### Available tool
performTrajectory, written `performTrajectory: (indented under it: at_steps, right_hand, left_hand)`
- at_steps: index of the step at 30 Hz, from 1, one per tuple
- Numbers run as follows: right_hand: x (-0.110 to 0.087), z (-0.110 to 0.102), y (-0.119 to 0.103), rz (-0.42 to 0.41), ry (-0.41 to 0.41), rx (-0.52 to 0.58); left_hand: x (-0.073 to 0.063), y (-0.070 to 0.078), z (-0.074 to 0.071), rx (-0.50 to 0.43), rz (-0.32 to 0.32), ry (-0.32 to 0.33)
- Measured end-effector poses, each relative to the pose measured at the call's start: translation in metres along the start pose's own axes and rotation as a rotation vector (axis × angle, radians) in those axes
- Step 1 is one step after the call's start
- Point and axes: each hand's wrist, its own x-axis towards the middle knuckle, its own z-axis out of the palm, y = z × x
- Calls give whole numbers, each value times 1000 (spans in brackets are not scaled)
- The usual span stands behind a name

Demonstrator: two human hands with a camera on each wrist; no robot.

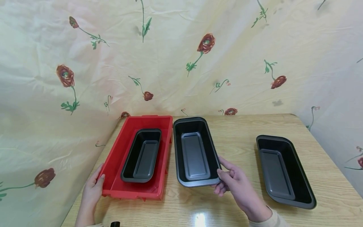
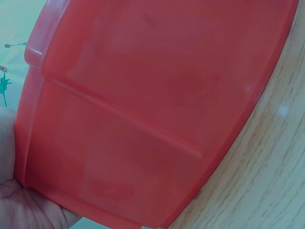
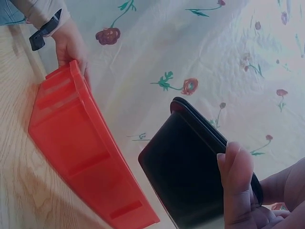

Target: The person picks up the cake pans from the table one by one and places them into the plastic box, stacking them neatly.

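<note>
My left hand (image 1: 91, 193) grips the near left rim of a red plastic bin (image 1: 124, 189), thumb on top of the edge. One dark loaf pan (image 1: 146, 160) lies inside that bin. In the left wrist view the bin's outer wall (image 2: 128, 114) fills most of the picture, with part of the palm (image 2: 24, 205) at the lower left. My right hand (image 1: 241, 187) pinches a second loaf pan (image 1: 195, 156) by its near right corner, thumb over the rim. This pan is just right of the bin; its dark outer side (image 3: 186, 167) shows tilted in the right wrist view.
A third loaf pan (image 1: 276, 176) sits on the wooden table (image 1: 238, 135) at the right. Flowered cloth (image 1: 170, 63) hangs behind the table and along both sides. A small black object (image 1: 115, 224) shows at the bottom edge.
</note>
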Motion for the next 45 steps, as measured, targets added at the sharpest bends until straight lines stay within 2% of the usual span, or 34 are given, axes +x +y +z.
performTrajectory:
  at_steps: [7,24,30,37,45]
  right_hand:
    - [0,2,0,-4,0,0]
    - [3,6,3,9,5,9]
    - [5,9,1,58,32,5]
    - [5,11,3,25,-1,15]
    - [7,16,4,48,3,29]
  left_hand:
    - [0,0,0,-18,2,-4]
    - [-1,-1,0,1,-8,2]
    - [-1,0,0,0,-13,-2]
    - [0,-2,0,-21,-14,-5]
    - [-1,-2,0,-27,2,2]
